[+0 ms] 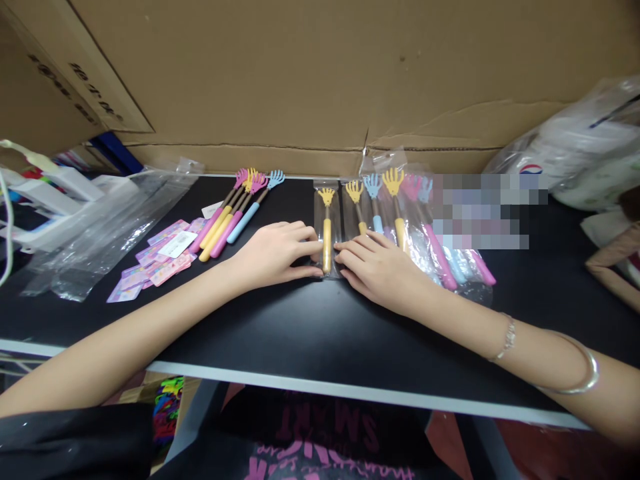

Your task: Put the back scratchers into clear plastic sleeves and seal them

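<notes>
A yellow back scratcher [327,230] with a claw-shaped head lies in a clear plastic bag [320,200], upright to my view on the black table. My left hand [280,257] is at the bag's left edge, fingers curled and fingertips on the plastic beside the handle. From the other side, my right hand [377,270] holds the right edge with bent fingers. Under and beyond the right hand lie several bagged back scratchers [399,207] in yellow, blue and pink, partly covered by that hand. Several unbagged back scratchers [233,217] lie left of my left hand.
Small printed cards [165,257] are heaped at the left, near flat clear bags [115,233] and a white stand [65,200]. Cardboard [320,73] walls the back. A plastic-wrapped cup [565,150] stands at right. A person's arm [615,257] shows at the right edge.
</notes>
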{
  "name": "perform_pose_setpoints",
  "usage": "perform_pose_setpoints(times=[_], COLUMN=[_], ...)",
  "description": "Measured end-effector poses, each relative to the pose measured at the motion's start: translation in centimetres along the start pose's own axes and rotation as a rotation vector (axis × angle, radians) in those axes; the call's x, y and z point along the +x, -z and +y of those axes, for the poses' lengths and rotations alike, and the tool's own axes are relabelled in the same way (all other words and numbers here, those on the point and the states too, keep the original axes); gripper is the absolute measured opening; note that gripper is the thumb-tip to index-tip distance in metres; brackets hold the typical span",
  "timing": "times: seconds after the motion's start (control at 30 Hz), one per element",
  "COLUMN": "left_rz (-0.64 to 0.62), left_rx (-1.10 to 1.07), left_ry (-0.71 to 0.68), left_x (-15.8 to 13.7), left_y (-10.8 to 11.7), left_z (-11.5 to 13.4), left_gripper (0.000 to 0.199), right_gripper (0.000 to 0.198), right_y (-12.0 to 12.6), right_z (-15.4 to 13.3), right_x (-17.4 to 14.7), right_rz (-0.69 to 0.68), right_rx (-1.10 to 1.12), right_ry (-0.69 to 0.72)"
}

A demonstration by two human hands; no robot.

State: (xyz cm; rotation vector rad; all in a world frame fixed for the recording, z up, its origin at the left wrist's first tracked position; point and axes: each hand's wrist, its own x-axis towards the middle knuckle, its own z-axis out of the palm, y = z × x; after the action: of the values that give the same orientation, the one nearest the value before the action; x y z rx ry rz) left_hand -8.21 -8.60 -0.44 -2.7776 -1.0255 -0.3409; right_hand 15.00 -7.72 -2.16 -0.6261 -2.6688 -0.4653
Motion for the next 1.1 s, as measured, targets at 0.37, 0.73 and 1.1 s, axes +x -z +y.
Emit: perform_pose_setpoints(times=[0.37,0.73,1.1], left_rz=[-0.036,-0.001,0.007], left_rx=[-0.03,0.099,-0.094], left_ry=[0.015,0.148,0.281], left_x=[0.0,-0.3,-0.3], left_y=[0.3,1.1,0.3], left_z=[-0.1,0.2,0.4], left_gripper=[0.03,0.046,0.036], right_gripper=[0.019,0.02,0.022], right_y=[0.1,0.1,0.2], right_z=[-0.1,0.0,0.0], right_x=[0.0,0.0,-0.1], right_rz=[0.015,0.028,0.019], right_rx=[-0.034,-0.036,0.012], right_ry=[0.011,0.019,-0.014])
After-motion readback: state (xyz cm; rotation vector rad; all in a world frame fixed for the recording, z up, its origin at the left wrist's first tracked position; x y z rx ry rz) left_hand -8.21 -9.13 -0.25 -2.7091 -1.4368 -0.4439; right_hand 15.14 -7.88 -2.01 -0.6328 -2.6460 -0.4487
